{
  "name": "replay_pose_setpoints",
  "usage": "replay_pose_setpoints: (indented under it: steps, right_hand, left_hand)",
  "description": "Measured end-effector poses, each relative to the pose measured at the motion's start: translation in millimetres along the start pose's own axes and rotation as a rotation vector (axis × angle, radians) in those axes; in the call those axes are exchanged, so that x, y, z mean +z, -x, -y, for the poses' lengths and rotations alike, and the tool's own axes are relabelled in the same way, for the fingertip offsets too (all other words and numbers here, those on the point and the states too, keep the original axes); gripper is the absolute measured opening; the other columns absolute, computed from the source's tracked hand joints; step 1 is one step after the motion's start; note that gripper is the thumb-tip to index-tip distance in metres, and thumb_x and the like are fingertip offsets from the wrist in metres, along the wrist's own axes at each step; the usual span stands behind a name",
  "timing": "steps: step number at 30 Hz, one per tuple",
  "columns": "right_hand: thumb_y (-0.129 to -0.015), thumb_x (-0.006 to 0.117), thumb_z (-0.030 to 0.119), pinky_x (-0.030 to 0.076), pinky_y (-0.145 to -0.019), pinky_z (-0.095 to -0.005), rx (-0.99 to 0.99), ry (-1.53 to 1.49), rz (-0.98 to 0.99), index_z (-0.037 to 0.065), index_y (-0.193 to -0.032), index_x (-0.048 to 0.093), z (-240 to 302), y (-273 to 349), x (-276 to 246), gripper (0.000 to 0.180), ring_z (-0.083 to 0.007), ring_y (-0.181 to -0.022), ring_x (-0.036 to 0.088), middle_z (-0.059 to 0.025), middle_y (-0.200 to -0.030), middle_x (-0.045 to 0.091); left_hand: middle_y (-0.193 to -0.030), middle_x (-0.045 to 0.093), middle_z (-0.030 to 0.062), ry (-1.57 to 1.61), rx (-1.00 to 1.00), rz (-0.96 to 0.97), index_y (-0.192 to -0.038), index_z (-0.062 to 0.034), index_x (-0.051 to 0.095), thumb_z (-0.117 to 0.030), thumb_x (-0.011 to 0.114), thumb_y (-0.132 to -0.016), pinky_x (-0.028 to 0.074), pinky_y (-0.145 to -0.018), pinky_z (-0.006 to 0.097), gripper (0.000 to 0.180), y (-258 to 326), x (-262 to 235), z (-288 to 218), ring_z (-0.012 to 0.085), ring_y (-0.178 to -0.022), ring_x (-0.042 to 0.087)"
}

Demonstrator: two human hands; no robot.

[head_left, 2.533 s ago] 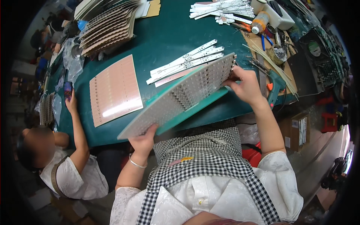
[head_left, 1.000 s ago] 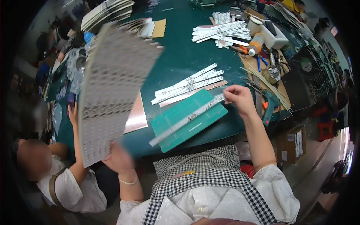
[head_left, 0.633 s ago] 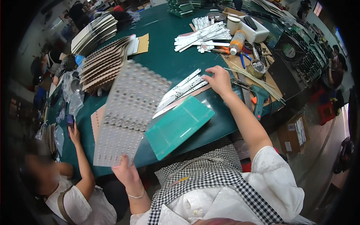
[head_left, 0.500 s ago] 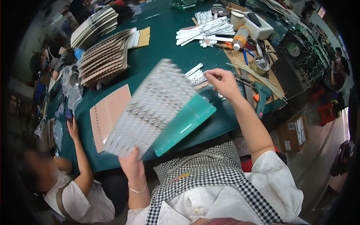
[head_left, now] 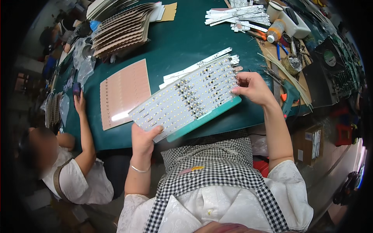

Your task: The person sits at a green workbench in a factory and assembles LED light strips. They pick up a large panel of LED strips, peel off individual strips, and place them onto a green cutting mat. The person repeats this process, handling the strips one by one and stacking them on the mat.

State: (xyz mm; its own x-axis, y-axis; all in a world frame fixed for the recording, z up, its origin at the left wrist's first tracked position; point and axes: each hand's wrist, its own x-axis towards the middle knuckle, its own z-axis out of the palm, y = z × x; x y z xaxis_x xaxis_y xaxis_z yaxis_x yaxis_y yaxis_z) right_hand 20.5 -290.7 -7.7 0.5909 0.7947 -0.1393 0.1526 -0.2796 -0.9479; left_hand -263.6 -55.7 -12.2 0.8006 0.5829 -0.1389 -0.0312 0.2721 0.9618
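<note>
A white LED circuit board panel [head_left: 182, 97], dotted with rows of small LEDs and dark components, is held slanting above the green table. Its lower left corner is gripped by my left hand [head_left: 143, 139], with the thumb on top. At the panel's right end, my right hand [head_left: 254, 88] has its thumb and fingers closed on the toothed edge. Partly hidden under the panel's near side lies a flat teal plastic piece [head_left: 206, 121]. White LED strips [head_left: 194, 70] show beyond its far edge. A pinkish-tan panel [head_left: 125, 93] with a row of dark spots lies to the left.
Stacked boards [head_left: 122, 33] stand at the far left. A pile of white strips [head_left: 237, 16], an orange bottle [head_left: 276, 30] and a teal glue gun [head_left: 289, 99] lie to the right. At left, a co-worker's hand [head_left: 80, 104] holds a phone [head_left: 76, 89].
My right hand has come onto the panel's right end, where it was apart before. The panel has turned clockwise and lies flatter. The view has shifted, so the table's things appear higher.
</note>
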Motion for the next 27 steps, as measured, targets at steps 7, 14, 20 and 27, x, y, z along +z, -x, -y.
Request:
replay_pose_setpoints:
  steps: [7, 14, 20, 27]
  right_hand:
    - [-0.069, 0.075, -0.003, 0.049, -0.067, -0.0234, -0.036, 0.160, -0.020, -0.002, -0.092, 0.065, -1.3, 7.2, -5.7, 0.025, -0.0077, -0.075, 0.060, -0.0024, -0.083, 0.065]
    - [-0.070, 0.075, 0.000, 0.051, -0.066, -0.0257, -0.124, 0.165, -0.172, -0.002, -0.094, 0.066, -6.3, 13.3, 7.3, 0.026, -0.0104, -0.072, 0.061, -0.0048, -0.080, 0.067]
    - [-0.068, 0.074, -0.003, 0.052, -0.070, -0.0263, -0.214, 0.143, -0.199, -0.001, -0.095, 0.069, -7.8, 19.1, 6.8, 0.028, -0.0120, -0.074, 0.066, -0.0073, -0.083, 0.071]
    - [-0.069, 0.073, 0.000, 0.054, -0.068, -0.0263, -0.494, 0.220, -0.345, 0.000, -0.085, 0.070, -28.8, 21.4, 12.2, 0.017, -0.0177, -0.075, 0.070, -0.0111, -0.084, 0.072]
  left_hand:
    - [-0.103, 0.066, 0.0107, -0.147, 0.251, -0.097, -0.111, 0.0051, 0.059, 0.003, 0.075, -0.074, 0.052, -0.082, 0.032, 0.041, 17.1, 16.0, 15.5, 0.0165, -0.092, 0.064]
    - [-0.095, 0.069, 0.0100, -0.155, 0.227, -0.033, -0.101, 0.0049, 0.063, 0.003, 0.072, -0.077, 0.053, -0.077, 0.029, 0.025, 8.2, 6.5, 14.1, 0.0159, -0.084, 0.065]
    - [-0.081, 0.071, 0.0124, -0.743, 0.571, -0.007, -0.087, 0.0001, 0.068, 0.003, 0.076, -0.071, 0.055, -0.066, 0.030, 0.018, 24.4, 11.5, 17.9, 0.0226, -0.070, 0.069]
    - [-0.082, 0.071, 0.0157, -0.765, 1.026, 0.193, -0.084, 0.0010, 0.068, 0.000, 0.069, -0.076, 0.058, -0.071, 0.034, 0.009, 11.4, 17.0, 20.4, 0.0280, -0.080, 0.071]
